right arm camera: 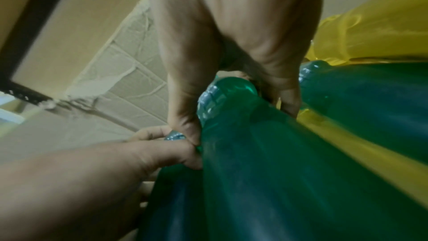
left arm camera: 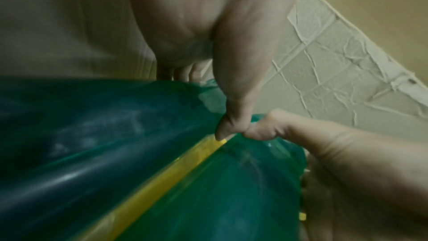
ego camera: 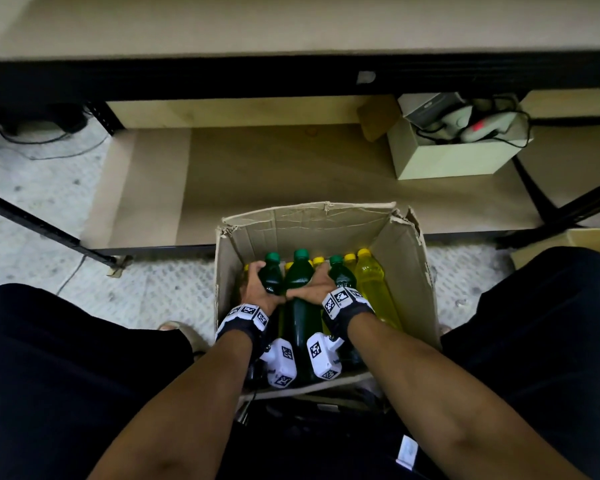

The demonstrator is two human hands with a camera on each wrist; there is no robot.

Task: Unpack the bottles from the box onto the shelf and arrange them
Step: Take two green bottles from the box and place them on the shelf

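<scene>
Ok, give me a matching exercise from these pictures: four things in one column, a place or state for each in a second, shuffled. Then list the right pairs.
Things
1. middle green bottle
2. yellow bottle
3. small box of cables
4. left hand

Places or states
A. on the lower shelf board, at the right
B. in the cardboard box, against its right wall, untouched
C. wrapped round the leftmost green bottle
D. between the two hands, with the right hand on its right side

Pairs: 1-D, 2-B, 3-A, 4-C
</scene>
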